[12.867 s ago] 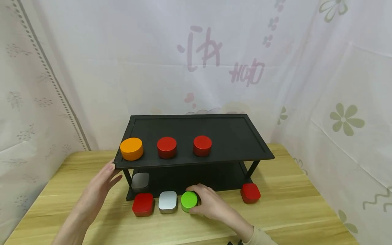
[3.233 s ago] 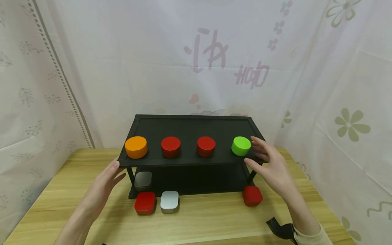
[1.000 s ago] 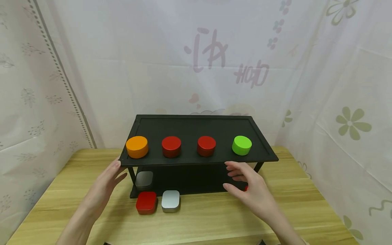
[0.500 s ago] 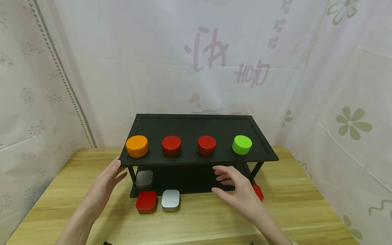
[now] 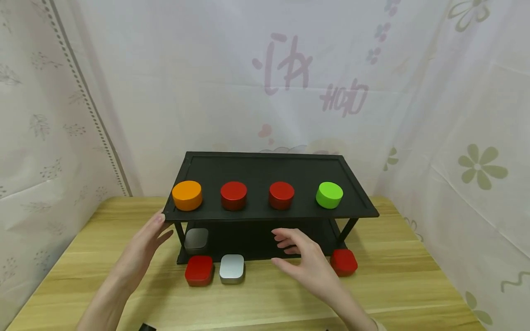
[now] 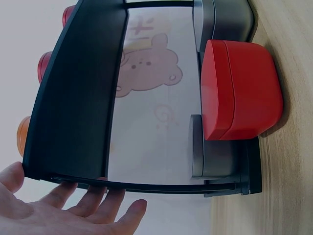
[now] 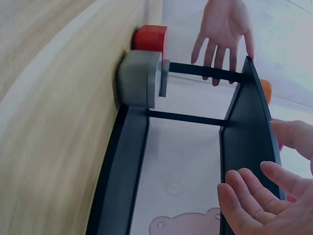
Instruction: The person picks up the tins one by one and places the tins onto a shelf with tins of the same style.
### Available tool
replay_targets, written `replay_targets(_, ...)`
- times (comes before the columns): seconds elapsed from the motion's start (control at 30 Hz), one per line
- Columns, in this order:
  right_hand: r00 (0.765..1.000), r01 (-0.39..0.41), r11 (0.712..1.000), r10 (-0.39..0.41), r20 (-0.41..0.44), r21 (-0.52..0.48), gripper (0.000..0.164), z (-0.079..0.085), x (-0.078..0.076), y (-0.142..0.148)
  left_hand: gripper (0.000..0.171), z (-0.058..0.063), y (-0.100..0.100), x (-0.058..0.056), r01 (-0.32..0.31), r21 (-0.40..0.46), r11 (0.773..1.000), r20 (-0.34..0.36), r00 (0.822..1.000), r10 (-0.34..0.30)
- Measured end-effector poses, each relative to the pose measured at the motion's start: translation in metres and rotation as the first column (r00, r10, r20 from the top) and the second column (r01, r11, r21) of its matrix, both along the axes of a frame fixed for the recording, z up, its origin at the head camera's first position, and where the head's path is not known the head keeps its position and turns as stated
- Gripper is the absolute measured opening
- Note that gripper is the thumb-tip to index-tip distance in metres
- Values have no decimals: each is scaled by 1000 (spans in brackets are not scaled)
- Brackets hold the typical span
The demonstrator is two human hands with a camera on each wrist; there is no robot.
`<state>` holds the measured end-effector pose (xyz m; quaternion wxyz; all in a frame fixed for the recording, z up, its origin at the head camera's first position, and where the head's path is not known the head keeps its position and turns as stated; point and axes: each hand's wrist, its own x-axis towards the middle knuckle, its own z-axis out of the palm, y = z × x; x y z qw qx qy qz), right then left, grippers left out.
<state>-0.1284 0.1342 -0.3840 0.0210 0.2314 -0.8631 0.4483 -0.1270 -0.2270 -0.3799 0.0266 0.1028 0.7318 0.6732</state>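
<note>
My left hand [image 5: 141, 243] rests its extended fingers against the front left corner of a black two-tier shelf [image 5: 265, 170]. In front of the lower tier my right hand [image 5: 304, 257] hovers with relaxed fingers and holds nothing. Along the top tier stand an orange round tin [image 5: 187, 195], two red round tins [image 5: 233, 195] and a green round tin [image 5: 329, 195]. A grey square tin [image 5: 196, 241] sits at the lower tier's left end. On the table before it are a red square tin [image 6: 244, 90] and a silver square tin [image 5: 232, 269], left of my right hand.
Another red square tin [image 5: 343, 262] stands by the shelf's front right foot, just beyond my right wrist. The wooden table [image 5: 414, 285] meets a patterned white cloth [image 5: 215, 92] behind and at both sides.
The green tin, earlier gripped by my right hand on the table, now stands on the top tier's right. My right hand has let go and moved down and left. My left hand stays.
</note>
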Motion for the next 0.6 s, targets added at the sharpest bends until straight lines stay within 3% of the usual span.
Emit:
replay_targets(0.4, 996, -86, 996, 86, 23, 6, 51, -11, -4, -20, 48, 0, 0, 0, -12, -1, 1000, 3, 1000, 12)
replay_targets(0.6, 995, -85, 996, 84, 47, 17, 50, -15, -6, -26, 48, -1, -1, -1, -3, 16, 1000, -13, 1000, 3)
